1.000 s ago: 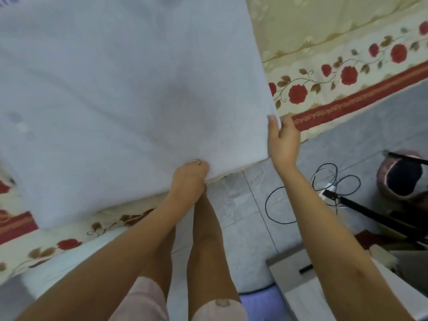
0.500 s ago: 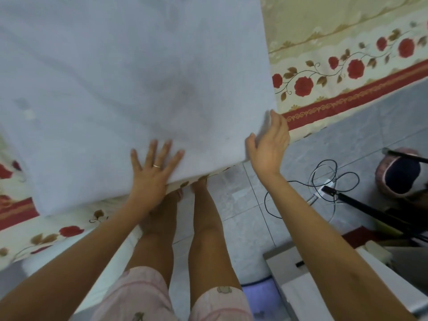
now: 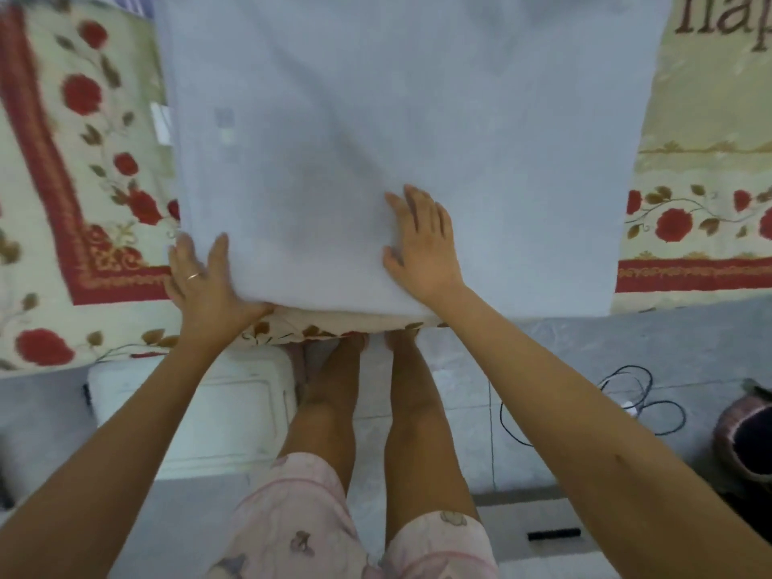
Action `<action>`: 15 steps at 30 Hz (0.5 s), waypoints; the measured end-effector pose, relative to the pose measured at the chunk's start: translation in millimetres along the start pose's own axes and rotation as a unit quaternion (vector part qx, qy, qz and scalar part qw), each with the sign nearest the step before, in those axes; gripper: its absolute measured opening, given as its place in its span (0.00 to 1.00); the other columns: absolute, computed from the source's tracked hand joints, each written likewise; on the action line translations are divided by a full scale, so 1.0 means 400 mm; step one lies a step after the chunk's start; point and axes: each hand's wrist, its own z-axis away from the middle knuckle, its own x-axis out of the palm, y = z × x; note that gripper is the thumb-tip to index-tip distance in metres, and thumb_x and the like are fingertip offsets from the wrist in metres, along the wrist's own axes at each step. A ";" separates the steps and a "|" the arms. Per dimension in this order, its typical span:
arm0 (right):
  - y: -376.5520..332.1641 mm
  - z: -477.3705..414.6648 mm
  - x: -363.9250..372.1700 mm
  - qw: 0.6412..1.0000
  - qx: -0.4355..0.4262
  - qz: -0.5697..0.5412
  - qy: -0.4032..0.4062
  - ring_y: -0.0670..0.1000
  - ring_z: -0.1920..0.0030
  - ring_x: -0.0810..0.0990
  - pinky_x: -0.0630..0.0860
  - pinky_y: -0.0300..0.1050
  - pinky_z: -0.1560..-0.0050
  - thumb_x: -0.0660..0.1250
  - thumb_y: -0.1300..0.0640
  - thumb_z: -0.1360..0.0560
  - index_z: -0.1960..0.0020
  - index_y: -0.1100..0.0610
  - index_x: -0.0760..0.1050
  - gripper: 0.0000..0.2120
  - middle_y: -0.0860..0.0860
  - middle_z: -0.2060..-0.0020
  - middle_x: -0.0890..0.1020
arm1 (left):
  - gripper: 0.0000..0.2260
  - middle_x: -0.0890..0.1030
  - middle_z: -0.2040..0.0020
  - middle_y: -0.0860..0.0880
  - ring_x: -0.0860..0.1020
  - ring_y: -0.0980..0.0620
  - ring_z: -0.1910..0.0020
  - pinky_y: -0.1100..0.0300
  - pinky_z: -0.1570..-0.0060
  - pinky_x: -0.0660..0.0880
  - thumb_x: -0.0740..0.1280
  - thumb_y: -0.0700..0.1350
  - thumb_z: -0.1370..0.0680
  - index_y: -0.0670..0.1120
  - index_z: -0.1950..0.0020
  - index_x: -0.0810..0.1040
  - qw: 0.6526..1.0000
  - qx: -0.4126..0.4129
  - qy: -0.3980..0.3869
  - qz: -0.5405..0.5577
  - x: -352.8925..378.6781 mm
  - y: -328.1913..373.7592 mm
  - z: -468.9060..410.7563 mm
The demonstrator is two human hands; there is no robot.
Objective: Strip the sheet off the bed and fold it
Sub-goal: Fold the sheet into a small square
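Note:
A pale blue-white sheet [image 3: 417, 119], folded into a wide panel, lies on the bed over a cream cover with red roses [image 3: 75, 160]. My left hand [image 3: 204, 277] is at the sheet's near left corner, thumb on top of the cloth and the other fingers along its left edge. My right hand [image 3: 422, 244] lies flat on the sheet near its front edge, fingers straight and spread. The sheet's near edge hangs a little over the bed's front edge, above my legs.
A white box [image 3: 196, 411] sits on the grey tiled floor by my left leg. A black cable [image 3: 626, 403] coils on the floor to the right, with a dark round basket [image 3: 743, 440] at the far right edge.
My view has turned so the sheet now lies square in front of me. My left hand moved from the sheet's top to its left corner. My right hand left the right edge and now lies flat on top.

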 end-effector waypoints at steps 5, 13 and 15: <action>-0.112 -0.041 0.030 0.997 0.053 -0.025 0.045 0.61 0.30 0.62 0.55 0.54 0.29 0.63 0.58 0.29 0.28 0.61 0.63 0.29 0.62 0.31 0.65 | 0.42 0.68 0.30 0.45 0.67 0.49 0.32 0.54 0.33 0.66 0.78 0.50 0.35 0.44 0.27 0.61 0.946 -0.113 0.061 0.297 -0.061 -0.067 -0.003; -0.180 -0.029 0.052 0.994 0.031 -0.073 0.072 0.59 0.33 0.67 0.62 0.52 0.31 0.62 0.62 0.29 0.32 0.62 0.67 0.25 0.59 0.36 0.71 | 0.21 0.77 0.44 0.44 0.75 0.47 0.47 0.60 0.50 0.70 0.72 0.50 0.28 0.41 0.40 0.75 0.945 -0.157 0.114 0.263 -0.040 -0.085 0.022; -0.186 -0.030 0.059 0.995 0.015 -0.068 0.067 0.59 0.34 0.68 0.65 0.54 0.32 0.62 0.63 0.30 0.33 0.62 0.67 0.25 0.59 0.37 0.72 | 0.22 0.79 0.47 0.45 0.76 0.47 0.49 0.57 0.52 0.73 0.72 0.53 0.29 0.41 0.42 0.75 0.937 -0.174 0.055 0.297 -0.040 -0.090 0.016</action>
